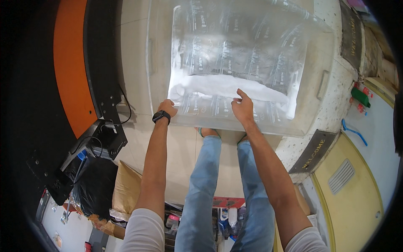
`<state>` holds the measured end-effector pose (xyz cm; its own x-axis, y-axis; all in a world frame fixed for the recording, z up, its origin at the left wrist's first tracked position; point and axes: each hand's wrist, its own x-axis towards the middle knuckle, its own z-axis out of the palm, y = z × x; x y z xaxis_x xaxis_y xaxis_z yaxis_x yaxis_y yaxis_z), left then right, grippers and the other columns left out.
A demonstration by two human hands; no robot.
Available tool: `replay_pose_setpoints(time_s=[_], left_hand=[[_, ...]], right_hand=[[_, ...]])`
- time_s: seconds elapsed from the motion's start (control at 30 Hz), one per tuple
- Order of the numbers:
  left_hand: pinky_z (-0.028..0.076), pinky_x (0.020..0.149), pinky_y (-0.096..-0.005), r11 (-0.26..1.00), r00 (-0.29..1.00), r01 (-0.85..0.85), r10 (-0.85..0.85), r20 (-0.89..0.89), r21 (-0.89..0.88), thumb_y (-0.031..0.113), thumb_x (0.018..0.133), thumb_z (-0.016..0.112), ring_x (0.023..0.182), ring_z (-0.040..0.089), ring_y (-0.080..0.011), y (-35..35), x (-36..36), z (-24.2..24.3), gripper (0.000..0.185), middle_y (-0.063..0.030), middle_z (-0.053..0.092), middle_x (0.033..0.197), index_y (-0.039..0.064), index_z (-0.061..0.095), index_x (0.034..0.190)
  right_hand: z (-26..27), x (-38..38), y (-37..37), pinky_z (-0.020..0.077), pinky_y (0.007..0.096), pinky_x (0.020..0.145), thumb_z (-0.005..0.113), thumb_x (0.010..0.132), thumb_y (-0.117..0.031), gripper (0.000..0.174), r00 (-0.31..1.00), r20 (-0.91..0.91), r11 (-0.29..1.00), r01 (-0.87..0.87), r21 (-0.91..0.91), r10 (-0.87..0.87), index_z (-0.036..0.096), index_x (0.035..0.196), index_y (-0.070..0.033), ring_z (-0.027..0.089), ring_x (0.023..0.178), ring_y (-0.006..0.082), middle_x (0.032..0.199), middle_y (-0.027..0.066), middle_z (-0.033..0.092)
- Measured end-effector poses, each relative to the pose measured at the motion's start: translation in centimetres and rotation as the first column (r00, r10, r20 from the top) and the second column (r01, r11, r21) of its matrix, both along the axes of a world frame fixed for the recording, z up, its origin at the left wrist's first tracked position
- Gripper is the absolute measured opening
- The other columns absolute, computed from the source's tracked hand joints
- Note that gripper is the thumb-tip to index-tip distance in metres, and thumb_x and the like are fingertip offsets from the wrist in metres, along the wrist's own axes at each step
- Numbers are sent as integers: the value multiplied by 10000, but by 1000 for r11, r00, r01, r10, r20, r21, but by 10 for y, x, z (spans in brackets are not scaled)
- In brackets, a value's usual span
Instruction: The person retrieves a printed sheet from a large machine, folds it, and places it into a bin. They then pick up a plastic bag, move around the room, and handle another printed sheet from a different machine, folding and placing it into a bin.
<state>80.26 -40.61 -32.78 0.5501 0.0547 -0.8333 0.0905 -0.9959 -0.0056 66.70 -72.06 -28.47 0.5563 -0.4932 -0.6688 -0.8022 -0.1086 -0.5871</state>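
Note:
A large translucent plastic bin [315,123] stands on the floor before me. Clear plastic film [242,53] with repeated SUZUKI printing covers white sheeting inside it. Across the near part lies a long, crumpled white strip [220,83], perhaps foam or cloth. My left hand [169,108], with a dark watch on the wrist, is curled at the near left corner of the white sheeting; its grip is not clear. My right hand [243,105] is over the near side of the film, close to the strip, with thumb and index finger apart and the other fingers bent.
A black and orange machine frame [72,63] with hanging cables stands left. Below it are a black plastic bag [97,179] and brown cardboard [126,189]. Bottles [232,217] crowd a place behind my legs. At right are dark mats [313,151], a yellow door [352,176] and a green bottle [360,97].

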Motion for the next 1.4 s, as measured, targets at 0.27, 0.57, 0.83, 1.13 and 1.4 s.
replay_pose_setpoints(time_s=[0.27,0.57,0.83,1.13,1.4], left_hand=[[519,867,-336,996,977,34,-49,-208,-77,223,625,822,933,679,-248,3,6,-9,380,-144,720,949,70,739,963],[407,474,-309,977,900,-207,209,-382,48,291,762,728,606,545,-144,-16,21,20,295,-59,575,665,10,644,790],[261,436,-219,450,526,-850,736,-427,-272,289,866,665,579,393,-49,-44,43,52,219,41,487,776,91,572,854],[213,413,-211,387,471,-880,777,-417,-275,240,853,661,523,350,-37,-48,51,40,174,47,468,744,105,559,812],[191,382,-211,149,288,-937,841,-458,-315,224,878,605,480,336,-36,-36,46,20,163,59,435,677,140,516,770]], right_hand=[[1,1,11,522,330,734,624,722,-37,265,978,43,958,-192,-213,205,615,979,27,650,712,260,922,149,691],[41,23,109,539,322,762,646,777,-124,446,994,110,919,-52,391,9,595,1189,38,673,805,227,1052,143,689],[21,72,196,496,292,694,677,817,-119,480,770,-264,484,587,648,-581,512,1239,39,608,772,146,905,61,643],[-11,88,186,339,481,963,589,857,-65,596,653,-296,279,627,727,-697,351,1403,-55,473,1159,163,1280,58,526],[-19,16,95,459,339,781,613,859,-39,527,458,-189,349,836,424,-868,415,1347,-53,579,1025,168,1239,76,598]])
